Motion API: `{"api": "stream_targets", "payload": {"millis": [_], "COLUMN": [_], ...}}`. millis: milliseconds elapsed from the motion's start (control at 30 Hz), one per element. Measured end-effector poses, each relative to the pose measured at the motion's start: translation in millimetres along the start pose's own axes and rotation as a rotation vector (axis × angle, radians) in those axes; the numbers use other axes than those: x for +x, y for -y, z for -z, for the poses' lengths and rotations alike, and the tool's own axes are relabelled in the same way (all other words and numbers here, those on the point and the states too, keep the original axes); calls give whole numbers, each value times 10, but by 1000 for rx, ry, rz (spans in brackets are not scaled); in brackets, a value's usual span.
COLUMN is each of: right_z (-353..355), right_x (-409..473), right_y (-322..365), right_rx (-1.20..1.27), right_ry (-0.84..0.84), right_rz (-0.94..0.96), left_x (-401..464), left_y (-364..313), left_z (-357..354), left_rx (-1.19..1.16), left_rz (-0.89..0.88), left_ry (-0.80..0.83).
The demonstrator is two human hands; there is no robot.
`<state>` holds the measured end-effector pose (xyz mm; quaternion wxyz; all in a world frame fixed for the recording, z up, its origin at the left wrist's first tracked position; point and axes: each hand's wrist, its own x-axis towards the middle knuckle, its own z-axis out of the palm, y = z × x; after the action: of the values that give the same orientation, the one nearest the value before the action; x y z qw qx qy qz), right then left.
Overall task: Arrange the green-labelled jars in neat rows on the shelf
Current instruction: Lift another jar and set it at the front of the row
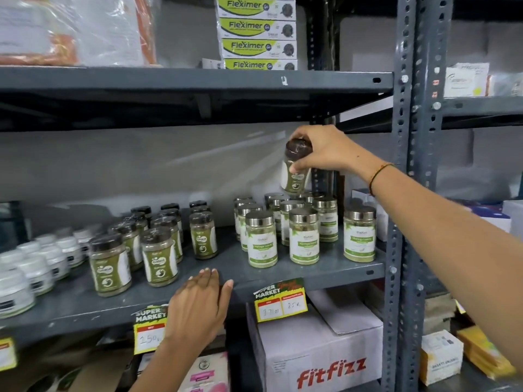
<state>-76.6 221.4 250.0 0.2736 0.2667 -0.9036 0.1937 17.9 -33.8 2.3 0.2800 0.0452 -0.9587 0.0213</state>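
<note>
My right hand (319, 149) grips a dark-lidded, green-labelled jar (295, 179) by its lid and neck, held in the air above the silver-lidded jars. On the grey shelf (198, 281) stand several more dark-lidded green-labelled jars (160, 256) in rough rows left of centre, one apart (203, 236) to their right. My left hand (202, 304) rests flat on the shelf's front edge, fingers apart, holding nothing.
Several silver-lidded jars (304, 236) with pale green labels crowd the shelf's right part. White tubs (36, 267) fill the left end. A slotted steel upright (402, 193) bounds the right side. Price tags (280, 302) hang from the edge; a white box (319, 352) sits below.
</note>
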Motion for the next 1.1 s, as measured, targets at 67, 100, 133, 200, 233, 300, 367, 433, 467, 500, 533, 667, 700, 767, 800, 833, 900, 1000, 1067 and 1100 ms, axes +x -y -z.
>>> {"api": "stream_targets", "payload": {"millis": [67,100,133,200,233,300,367,433,467,500,533,667,700,767,800,833,900,1000,1067,1100], "right_z": [-71,-133,-206,-378,-472,-662,-856,-1054,-1149,-1232,-1301,-1479,-1503,-1539,-1551,-1562,-1576,-1580,-1576,-1574], "right_x": [27,51,73,99,106,103,87,91,101,114,131,174,181,198,204,210,221,232,228,222], "right_y": [176,255,337,503,581,728,850,927,950,965,971,972,973,981,989,996,1012,1040,1059,1068], "right_rx": [142,208,276,406,439,432,378,309,271,230,195,108,97,86,84,83,80,73,64,60], "right_ry": [15,34,62,133,166,238,317,375,401,427,454,543,556,571,577,582,590,603,607,609], "right_rz": [27,34,39,46,55,86,119,151,158,161,160,165,169,175,178,180,179,168,162,160], "left_x": [-15,-22,-27,-33,-35,-43,-65,-91,-98,-104,-104,-96,-95,-95,-93,-95,-97,-97,-99,-100], "left_y": [25,33,36,39,41,48,67,97,110,121,129,121,119,121,122,122,119,115,109,107], "left_z": [-3,-6,-13,-35,-47,-53,-42,-43,-51,-62,-77,-119,-125,-137,-145,-154,-172,-187,-184,-183], "left_rx": [4,4,3,-4,-9,-21,-29,-27,-25,-23,-21,-38,-42,-46,-49,-51,-54,-62,-70,-71], "left_rz": [0,-1,-3,-8,-10,-19,-33,-47,-54,-55,-52,-41,-41,-40,-40,-40,-40,-35,-33,-32], "left_ry": [-9,-14,-22,-40,-49,-76,-107,-134,-140,-145,-149,-151,-152,-157,-160,-163,-168,-178,-186,-190]}}
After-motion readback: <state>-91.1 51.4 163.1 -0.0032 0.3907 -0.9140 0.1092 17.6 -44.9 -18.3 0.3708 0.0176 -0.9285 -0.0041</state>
